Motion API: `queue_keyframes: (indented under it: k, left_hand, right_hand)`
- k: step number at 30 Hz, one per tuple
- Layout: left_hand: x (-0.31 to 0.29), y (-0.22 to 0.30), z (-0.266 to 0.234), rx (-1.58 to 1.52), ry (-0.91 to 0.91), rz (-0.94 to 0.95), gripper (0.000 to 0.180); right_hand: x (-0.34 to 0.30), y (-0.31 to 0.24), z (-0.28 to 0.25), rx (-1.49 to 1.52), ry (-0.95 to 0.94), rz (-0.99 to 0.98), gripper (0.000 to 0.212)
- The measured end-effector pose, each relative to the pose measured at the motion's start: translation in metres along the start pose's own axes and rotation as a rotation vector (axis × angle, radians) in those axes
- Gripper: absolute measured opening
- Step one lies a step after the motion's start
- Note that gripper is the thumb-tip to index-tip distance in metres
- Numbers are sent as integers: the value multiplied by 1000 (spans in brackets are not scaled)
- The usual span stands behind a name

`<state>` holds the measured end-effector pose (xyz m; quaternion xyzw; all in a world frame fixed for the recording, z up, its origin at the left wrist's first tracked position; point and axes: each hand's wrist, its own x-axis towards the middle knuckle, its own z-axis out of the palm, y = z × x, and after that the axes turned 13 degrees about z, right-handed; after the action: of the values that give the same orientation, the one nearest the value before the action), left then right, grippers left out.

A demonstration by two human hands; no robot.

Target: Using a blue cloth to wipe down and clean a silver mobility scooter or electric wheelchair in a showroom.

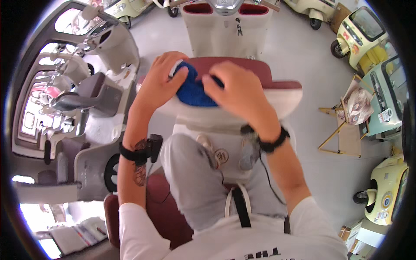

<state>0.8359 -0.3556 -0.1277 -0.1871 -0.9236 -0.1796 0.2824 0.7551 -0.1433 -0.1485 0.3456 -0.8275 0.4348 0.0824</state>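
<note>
A blue cloth (196,96) with a whitish edge lies bunched over the front of a maroon seat (242,65) with a cream base. My left hand (161,82) is closed on the cloth's left end, thumb on top and fingers on the far side. At the cloth's right side is my right hand (240,91), smeared by motion. Its thumb and fingers are bent, with something dark between them, and I cannot tell whether it grips the cloth. Each wrist wears a black strap; the left one carries a small black box (154,148).
I sit on a maroon seat, feet on a cream vehicle floor. Ahead stands a cream front panel (223,34) with hanging keys (238,27). Small grey vehicles crowd the left. Pale yellow three-wheelers (362,37) and a folding chair (353,134) holding a plastic bag (359,106) stand right.
</note>
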Motion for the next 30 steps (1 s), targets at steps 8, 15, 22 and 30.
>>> queue_keyframes:
  k: [8, 15, 22, 30]
  left_hand:
    - [14, -21, 9, -163, -303, -105, 43]
    - [19, -39, 3, -143, -395, -242, 48]
    - [4, -33, 10, -156, -269, -116, 50]
    - [-15, -30, 22, -119, -33, -92, 28]
  right_hand:
    - [9, -7, -5, -109, -117, 103, 29]
    - [28, -8, 5, -30, -265, 176, 34]
    - [15, -9, 7, -158, -87, 37, 28]
    - [-27, -16, 21, -102, 236, -240, 33]
